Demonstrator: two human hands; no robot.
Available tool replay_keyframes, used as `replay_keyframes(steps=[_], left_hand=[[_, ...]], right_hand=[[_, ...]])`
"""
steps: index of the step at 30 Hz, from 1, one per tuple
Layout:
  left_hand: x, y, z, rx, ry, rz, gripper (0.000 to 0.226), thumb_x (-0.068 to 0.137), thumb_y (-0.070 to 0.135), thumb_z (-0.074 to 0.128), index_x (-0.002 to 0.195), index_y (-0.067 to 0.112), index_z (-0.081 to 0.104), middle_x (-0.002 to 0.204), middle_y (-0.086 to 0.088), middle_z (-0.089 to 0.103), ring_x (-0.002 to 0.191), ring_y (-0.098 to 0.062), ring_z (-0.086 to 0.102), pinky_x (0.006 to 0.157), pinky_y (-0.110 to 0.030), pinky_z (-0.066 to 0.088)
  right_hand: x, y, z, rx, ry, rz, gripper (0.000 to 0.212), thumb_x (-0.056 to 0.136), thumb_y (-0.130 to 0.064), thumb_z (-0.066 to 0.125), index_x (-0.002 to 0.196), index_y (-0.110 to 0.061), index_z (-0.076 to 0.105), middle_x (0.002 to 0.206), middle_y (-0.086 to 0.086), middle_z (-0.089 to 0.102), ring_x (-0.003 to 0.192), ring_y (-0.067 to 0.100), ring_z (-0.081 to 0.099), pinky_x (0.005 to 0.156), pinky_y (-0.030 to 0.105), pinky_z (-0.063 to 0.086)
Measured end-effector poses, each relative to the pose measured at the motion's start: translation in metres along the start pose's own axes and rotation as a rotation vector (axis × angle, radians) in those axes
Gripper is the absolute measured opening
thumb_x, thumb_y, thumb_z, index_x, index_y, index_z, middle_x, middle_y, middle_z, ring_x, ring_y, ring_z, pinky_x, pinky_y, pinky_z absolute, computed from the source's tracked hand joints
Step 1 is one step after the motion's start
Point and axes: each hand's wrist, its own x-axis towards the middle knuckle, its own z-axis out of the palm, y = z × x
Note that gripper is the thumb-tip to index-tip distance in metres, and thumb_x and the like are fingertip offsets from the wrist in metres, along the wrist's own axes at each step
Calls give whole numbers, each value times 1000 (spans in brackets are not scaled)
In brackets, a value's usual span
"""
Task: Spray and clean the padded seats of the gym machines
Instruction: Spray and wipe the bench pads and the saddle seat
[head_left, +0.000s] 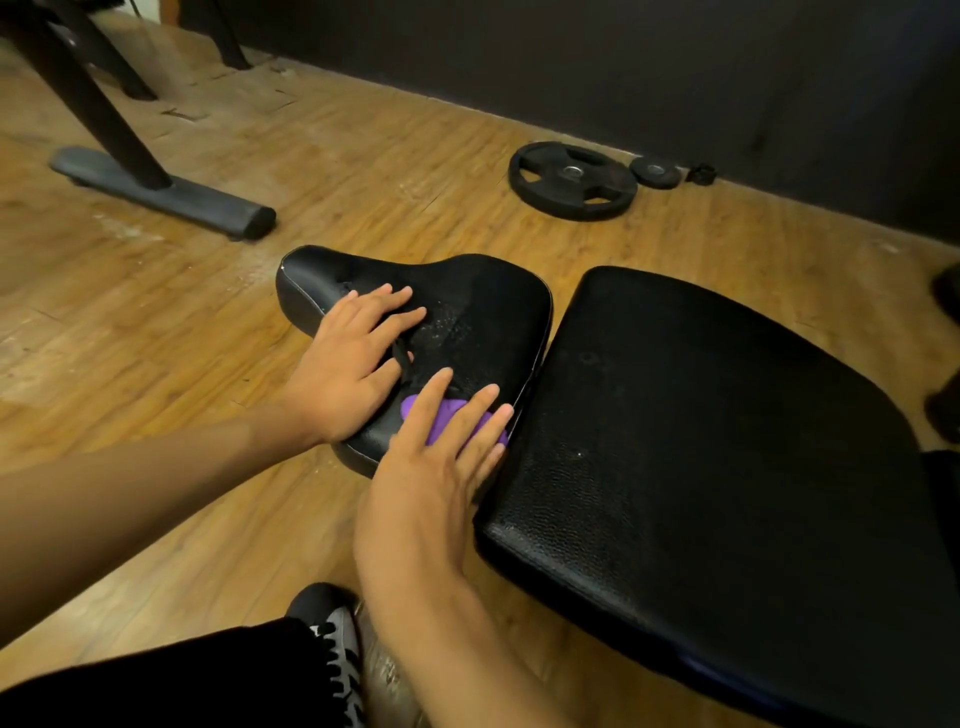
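On the small black seat pad (483, 312) both hands are down flat. Left hand (348, 364) sits on the pad's narrow left part w/ fingers spread straight, not gripping anything. Right hand (431, 478) is at the pad's near edge, fingers straight & pressing a purple cloth (441, 415) onto the vinyl, no curl around it. Wet specks show mid-pad. Bigger black pad (701, 441) sits just right of the seat pad, thin gap btw them. Beyond the seat pad on the wood floor (156, 322): a weight plate (573, 180) + a smaller plate (655, 171). Person's shoe (332, 634) is on the near side of it
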Motion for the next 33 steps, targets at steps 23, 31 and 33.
replay_keyframes(steps=[23,31,33], left_hand=[[-2,3,-2,116,-17,3,60,100,43,32,150,15,48,161,-9,37,153,-27,24,127,-46,11],[-6,18,-17,337,-100,-3,60,101,43,26,149,15,49,157,-14,42,145,-34,36,115,-49,30],[-7,23,-23,355,-94,29,58,101,41,29,146,13,53,153,-14,47,139,-36,43,110,-50,36]], right_hand=[[238,-11,-60,-13,-327,-145,36,107,-28,38,138,-10,32,129,21,55,116,40,54,88,42,41],[150,46,-93,-67,-381,-384,51,109,-26,32,158,-17,21,166,10,15,153,28,12,120,43,19],[136,58,-100,-103,-423,-421,54,109,-27,31,160,-19,14,168,7,7,155,24,4,122,41,16]])
